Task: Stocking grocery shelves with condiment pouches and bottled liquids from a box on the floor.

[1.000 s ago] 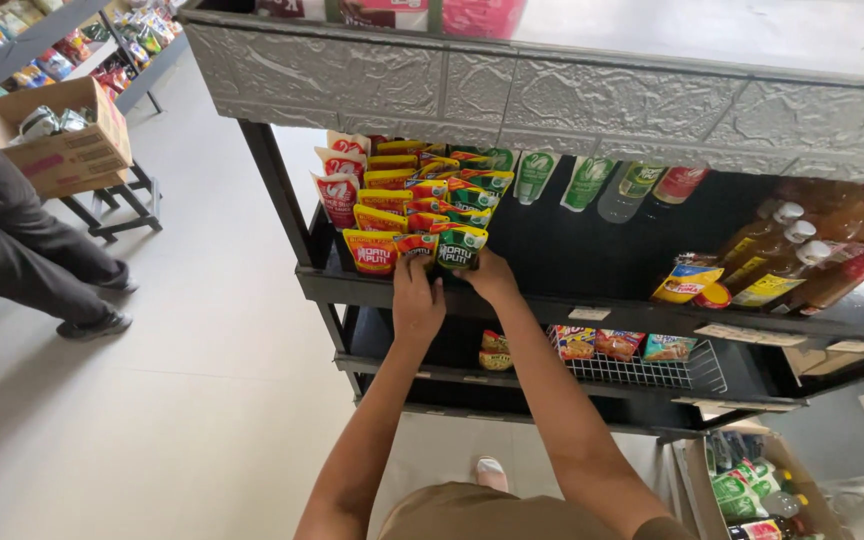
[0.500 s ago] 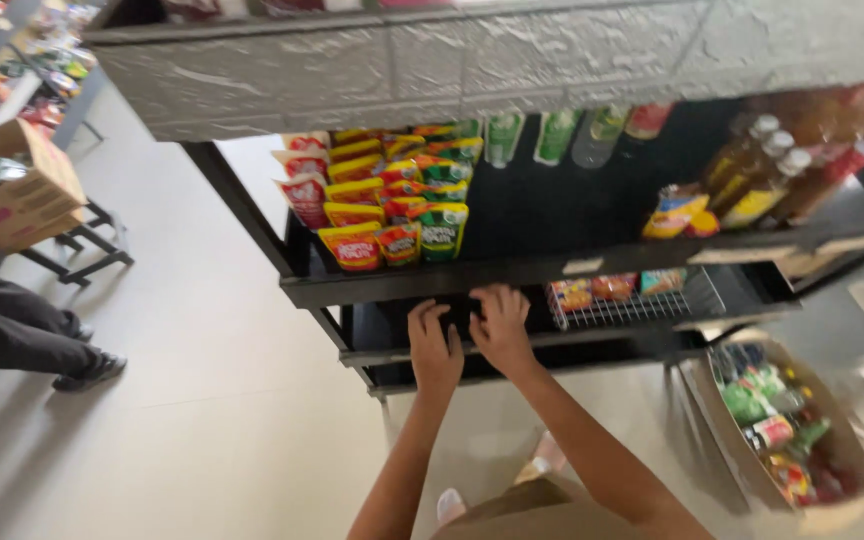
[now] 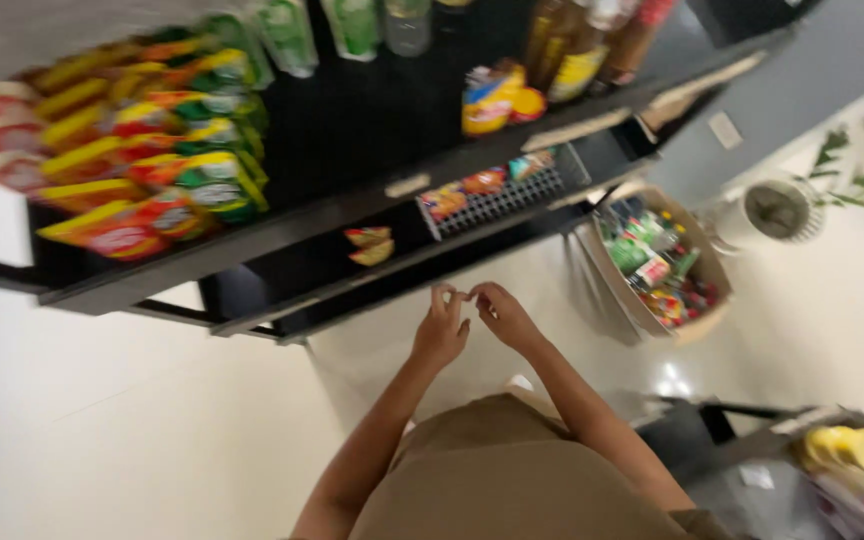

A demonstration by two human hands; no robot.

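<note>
Far left, the snack packets [image 3: 152, 190] sit stacked in rows on the black shelf [image 3: 372, 130], red and yellow fronts with green ones behind, their long sides running left to right. Moving right along the lower tier, two small packets [image 3: 370, 245] lie loose just left of a wire basket [image 3: 497, 195] of more snacks. These are the nearest goods to the hands, up and slightly left of them, well apart.

Centre frame now: left hand [image 3: 440, 330] and right hand [image 3: 500, 315] meet in mid-air over the pale floor [image 3: 152, 430], fingertips touching each other, both grips loosely curled. Nothing shows between the fingers (motion blur, so a tiny item cannot be ruled out). The left hand is a touch closer to the small packets.

Right of the hands, an open cardboard box [image 3: 657, 265] of mixed packets stands on the floor below the shelf's end. Far right, a potted plant [image 3: 787, 205].
</note>
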